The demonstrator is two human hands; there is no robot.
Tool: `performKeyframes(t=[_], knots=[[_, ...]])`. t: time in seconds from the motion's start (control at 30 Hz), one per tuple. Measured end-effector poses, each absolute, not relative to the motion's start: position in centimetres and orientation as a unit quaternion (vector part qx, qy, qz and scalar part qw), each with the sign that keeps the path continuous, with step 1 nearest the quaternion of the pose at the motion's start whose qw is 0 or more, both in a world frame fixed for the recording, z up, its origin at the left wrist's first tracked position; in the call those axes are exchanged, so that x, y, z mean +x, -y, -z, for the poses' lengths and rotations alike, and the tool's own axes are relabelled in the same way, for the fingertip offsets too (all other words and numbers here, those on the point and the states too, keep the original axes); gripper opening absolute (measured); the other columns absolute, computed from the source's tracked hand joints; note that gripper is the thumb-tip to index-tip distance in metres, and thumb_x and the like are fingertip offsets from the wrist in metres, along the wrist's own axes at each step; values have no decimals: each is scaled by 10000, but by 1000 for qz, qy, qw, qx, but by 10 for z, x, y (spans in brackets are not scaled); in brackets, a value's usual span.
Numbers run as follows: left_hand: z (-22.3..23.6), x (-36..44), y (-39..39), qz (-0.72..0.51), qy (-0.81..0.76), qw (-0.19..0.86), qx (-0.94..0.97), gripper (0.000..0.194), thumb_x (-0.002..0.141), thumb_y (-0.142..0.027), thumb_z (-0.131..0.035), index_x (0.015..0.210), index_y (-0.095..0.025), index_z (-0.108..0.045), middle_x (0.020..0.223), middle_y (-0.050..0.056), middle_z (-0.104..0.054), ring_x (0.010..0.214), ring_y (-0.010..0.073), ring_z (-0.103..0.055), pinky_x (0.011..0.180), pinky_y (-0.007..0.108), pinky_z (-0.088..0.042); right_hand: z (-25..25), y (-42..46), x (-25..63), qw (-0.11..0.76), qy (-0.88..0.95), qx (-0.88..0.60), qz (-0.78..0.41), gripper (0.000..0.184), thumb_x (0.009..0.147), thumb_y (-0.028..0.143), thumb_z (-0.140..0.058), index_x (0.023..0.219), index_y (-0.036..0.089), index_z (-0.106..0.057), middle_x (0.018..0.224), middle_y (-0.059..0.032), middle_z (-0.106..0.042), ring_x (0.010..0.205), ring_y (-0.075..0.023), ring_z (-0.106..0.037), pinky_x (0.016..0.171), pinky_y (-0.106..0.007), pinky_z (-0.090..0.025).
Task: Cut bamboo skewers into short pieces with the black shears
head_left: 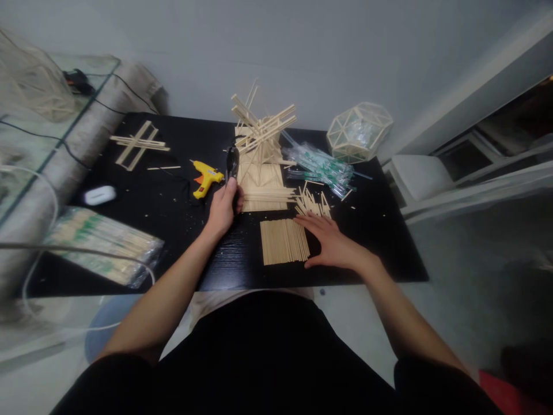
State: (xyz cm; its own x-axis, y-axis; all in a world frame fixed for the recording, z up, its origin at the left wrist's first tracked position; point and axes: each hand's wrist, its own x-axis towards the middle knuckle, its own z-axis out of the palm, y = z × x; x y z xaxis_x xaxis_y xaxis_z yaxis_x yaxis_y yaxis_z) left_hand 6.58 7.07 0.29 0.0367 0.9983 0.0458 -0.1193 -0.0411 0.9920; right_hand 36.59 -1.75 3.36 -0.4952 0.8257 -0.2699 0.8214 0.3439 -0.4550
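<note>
My left hand (pixel 224 204) is closed around a dark hand tool (pixel 232 160), held upright; its exact kind is hard to make out. Just left of it lies a yellow hot glue gun (pixel 208 177). My right hand (pixel 330 241) is open, its fingers spread over the right edge of a flat row of thin wooden sticks (pixel 281 242). Beyond that hand is a loose pile of short sticks (pixel 314 203). More sticks (pixel 268 195) lie across a wooden board (pixel 261 173) in the middle, below a jumble of longer sticks (pixel 263 129).
Plastic-wrapped stick bundles (pixel 103 245) lie at front left, near a white case (pixel 99 195). Crossed sticks (pixel 139 145) rest at back left. Clear wrappers (pixel 322 164) and a geometric stick frame (pixel 359 132) are at right. A white cable (pixel 54 213) loops at left.
</note>
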Motion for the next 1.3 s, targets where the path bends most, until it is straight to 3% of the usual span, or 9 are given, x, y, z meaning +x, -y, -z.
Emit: performKeyframes(t=[0.6, 0.97, 1.3], knots=[[-4, 67, -70, -530, -447, 524, 495, 605, 905, -775, -524, 695, -209, -558, 566, -15, -479, 470, 110, -444, 445, 265, -348, -30, 2, 377, 22, 815, -500, -293, 1143, 700, 400, -903, 1659, 351, -282, 1708, -78, -340, 1615, -386, -171, 1282, -664, -148], [-4, 66, -70, -527, -449, 523, 497, 598, 907, -774, -520, 710, -212, -569, 571, -14, -483, 472, 115, -447, 447, 269, -353, -26, 2, 377, 22, 814, -507, -284, 1134, 671, 432, -928, 1636, 338, -339, 1673, -86, -401, 1600, -378, -222, 1286, -625, -178], [-1, 65, -70, -525, -448, 527, 496, 605, 898, -785, -526, 718, -209, -574, 582, -16, -485, 479, 113, -448, 459, 269, -353, -26, 6, 376, 22, 813, -505, -291, 1157, 670, 433, -924, 1646, 315, -313, 1694, -104, -352, 1605, -371, -209, 1293, -608, -180]])
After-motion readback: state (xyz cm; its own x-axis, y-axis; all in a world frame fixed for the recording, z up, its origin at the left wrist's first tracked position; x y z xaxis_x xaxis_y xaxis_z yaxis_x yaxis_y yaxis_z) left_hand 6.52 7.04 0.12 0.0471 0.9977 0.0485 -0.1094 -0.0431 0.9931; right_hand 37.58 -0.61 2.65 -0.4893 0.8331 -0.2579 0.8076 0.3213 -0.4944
